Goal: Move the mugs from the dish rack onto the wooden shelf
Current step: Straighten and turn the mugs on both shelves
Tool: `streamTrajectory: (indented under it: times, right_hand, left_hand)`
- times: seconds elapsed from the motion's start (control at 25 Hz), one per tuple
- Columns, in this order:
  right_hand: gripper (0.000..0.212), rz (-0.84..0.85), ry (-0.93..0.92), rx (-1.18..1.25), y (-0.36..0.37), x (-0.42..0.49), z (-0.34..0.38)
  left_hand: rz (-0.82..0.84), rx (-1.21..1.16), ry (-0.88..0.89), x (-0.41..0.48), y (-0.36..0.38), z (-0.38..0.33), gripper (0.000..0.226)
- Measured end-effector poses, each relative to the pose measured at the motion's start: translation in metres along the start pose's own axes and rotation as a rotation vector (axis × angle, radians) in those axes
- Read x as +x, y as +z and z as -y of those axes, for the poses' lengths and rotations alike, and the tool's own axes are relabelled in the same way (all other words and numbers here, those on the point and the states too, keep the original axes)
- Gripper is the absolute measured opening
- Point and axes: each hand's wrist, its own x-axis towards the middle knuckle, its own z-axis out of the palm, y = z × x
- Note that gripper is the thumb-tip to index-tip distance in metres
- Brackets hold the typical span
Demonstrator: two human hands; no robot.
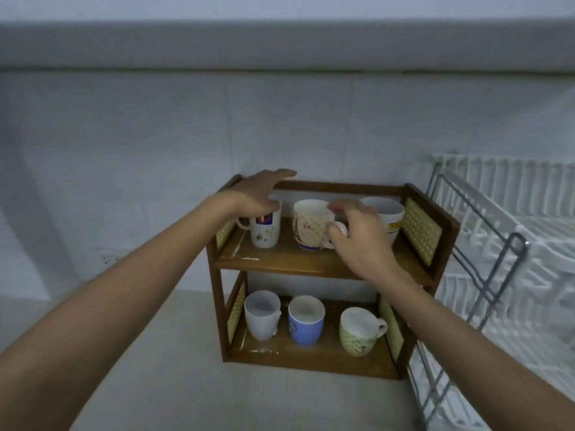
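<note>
Left hand (259, 194): bare forearm reaching in from the lower left of the frame; palm down, fingers spread wide over the top rail of the wooden shelf (314, 264) and the rim of the spotted white mug (264, 230); it grips nothing.
Right hand (357, 234): forearm entering from the lower right; fingers curled and pinched on the handle of the beige patterned mug (311, 225), which stands upright at the middle of the upper tier.
Shelf: dark-stained wood, two tiers, with pale woven cane panels in both sides; it stands on the light grey tabletop (186, 384) at the centre of the frame.
Upper tier: three mugs, namely the spotted one at left, the beige one in the middle and a wide white mug (389, 216) at right, partly hidden by the right hand.
Lower tier: three mugs, namely a plain white mug (261, 315), a blue mug (306, 321) and a green patterned mug (361, 332).
Dish rack (504, 262): white slatted trays on a grey metal wire frame, at the right edge, just beside the shelf.
Mug count: six, all glazed ceramic, all upright.
</note>
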Motion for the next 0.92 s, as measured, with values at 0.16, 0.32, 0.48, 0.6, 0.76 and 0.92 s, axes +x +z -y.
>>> streamTrajectory:
  times: [0.16,0.32,0.48,0.6,0.76,0.92]
  right_hand:
    - [0.078,0.558,0.001,-0.497,0.003,0.079,0.014]
    - [0.075,0.747,0.075,-0.448,0.016,0.096,0.008]
    - [0.076,0.726,0.052,-0.344,0.017,0.099,0.002]
    - [0.075,0.718,0.042,-0.35,0.019,0.099,-0.001]
    - [0.08,0.707,0.047,-0.323,0.019,0.102,-0.003]
    - [0.082,0.697,0.049,-0.317,0.018,0.105,-0.005]
  left_hand:
    - [0.282,0.185,-0.026,0.02,0.002,0.002,0.045]
    - [0.227,0.387,-0.202,0.03,0.004,0.001,0.061]
    - [0.216,0.303,-0.316,0.029,-0.008,0.013,0.065]
    - [0.458,0.026,-0.173,0.027,-0.033,0.026,0.049]
    - [0.665,-0.111,-0.089,0.02,-0.044,0.031,0.069]
    - [0.516,0.311,0.029,0.02,-0.038,0.03,0.067]
